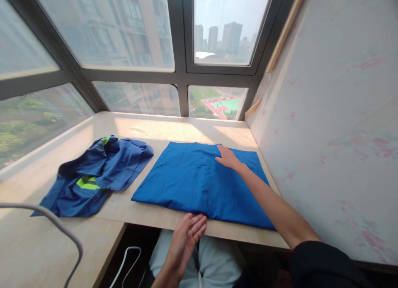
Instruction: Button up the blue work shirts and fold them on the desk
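Note:
A bright blue folded garment [199, 182] lies flat on the wooden table [174, 130] in front of me. My right hand [228, 157] rests flat on its far right part, fingers stretched out and pressed on the cloth. At the garment's near edge my left hand [186, 238] touches the cloth with straight fingers, palm turned up, holding nothing.
A crumpled dark blue garment with neon yellow stripes [96, 176] lies to the left on the table. A grey cable [62, 234] curves over the near left corner, and a white cable [124, 259] hangs below. Windows [124, 30] ring the far side; a papered wall [326, 113] stands right.

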A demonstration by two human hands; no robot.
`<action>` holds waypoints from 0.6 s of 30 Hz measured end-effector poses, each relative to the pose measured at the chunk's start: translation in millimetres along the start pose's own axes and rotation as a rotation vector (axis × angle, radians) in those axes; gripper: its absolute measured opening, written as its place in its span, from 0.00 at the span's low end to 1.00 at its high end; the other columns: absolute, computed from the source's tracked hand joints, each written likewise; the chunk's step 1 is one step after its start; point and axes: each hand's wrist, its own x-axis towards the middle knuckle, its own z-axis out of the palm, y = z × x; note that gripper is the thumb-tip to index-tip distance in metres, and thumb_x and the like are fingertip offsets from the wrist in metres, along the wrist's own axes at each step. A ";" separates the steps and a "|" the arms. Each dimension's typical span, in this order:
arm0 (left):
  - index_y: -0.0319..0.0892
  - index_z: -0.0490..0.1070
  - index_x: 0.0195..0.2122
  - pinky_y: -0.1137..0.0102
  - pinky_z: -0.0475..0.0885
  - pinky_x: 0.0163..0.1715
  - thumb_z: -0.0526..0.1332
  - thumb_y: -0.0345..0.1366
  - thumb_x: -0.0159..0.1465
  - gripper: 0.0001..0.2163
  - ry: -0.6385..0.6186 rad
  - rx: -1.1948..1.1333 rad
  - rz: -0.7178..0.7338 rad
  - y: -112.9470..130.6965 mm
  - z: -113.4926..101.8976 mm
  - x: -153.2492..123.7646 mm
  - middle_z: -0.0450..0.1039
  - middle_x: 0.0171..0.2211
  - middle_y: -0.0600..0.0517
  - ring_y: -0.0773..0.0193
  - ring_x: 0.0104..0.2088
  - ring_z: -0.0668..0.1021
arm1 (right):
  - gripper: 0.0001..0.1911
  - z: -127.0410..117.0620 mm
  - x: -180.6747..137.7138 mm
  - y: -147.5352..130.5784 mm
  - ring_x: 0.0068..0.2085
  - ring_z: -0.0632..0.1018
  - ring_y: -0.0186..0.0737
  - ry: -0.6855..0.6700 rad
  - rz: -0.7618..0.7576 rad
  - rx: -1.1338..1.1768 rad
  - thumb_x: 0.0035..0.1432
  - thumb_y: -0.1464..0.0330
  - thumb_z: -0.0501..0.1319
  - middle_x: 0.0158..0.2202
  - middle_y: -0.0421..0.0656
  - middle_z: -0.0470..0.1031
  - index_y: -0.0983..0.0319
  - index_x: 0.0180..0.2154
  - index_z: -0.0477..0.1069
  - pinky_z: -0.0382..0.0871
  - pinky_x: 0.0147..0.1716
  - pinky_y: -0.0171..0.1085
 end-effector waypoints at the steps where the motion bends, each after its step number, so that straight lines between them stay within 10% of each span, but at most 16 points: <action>1: 0.38 0.63 0.39 0.61 0.76 0.49 0.60 0.22 0.62 0.08 -0.003 -0.014 -0.009 -0.4 3.2 1.6 0.77 0.44 0.33 0.48 0.48 0.81 | 0.30 -1.2 12.8 -0.6 0.65 0.63 0.51 -0.030 0.019 -0.049 0.59 0.66 0.60 0.65 0.56 0.61 0.67 0.62 0.59 0.58 0.62 0.44; 9: 0.38 0.63 0.31 0.63 0.76 0.48 0.59 0.24 0.63 0.06 -0.025 -0.042 -0.062 2.5 25.2 24.4 0.77 0.42 0.35 0.48 0.48 0.81 | 0.17 6.3 64.3 -0.9 0.53 0.74 0.52 -0.124 0.064 -0.160 0.63 0.66 0.59 0.52 0.55 0.73 0.64 0.53 0.67 0.67 0.50 0.43; 18: 0.41 0.59 0.27 0.66 0.76 0.45 0.59 0.24 0.61 0.10 -0.079 0.028 -0.053 7.8 50.4 45.4 0.76 0.37 0.44 0.52 0.47 0.81 | 0.24 5.1 92.3 23.0 0.59 0.67 0.54 -0.118 0.101 -0.209 0.64 0.60 0.59 0.61 0.54 0.65 0.61 0.58 0.63 0.63 0.53 0.48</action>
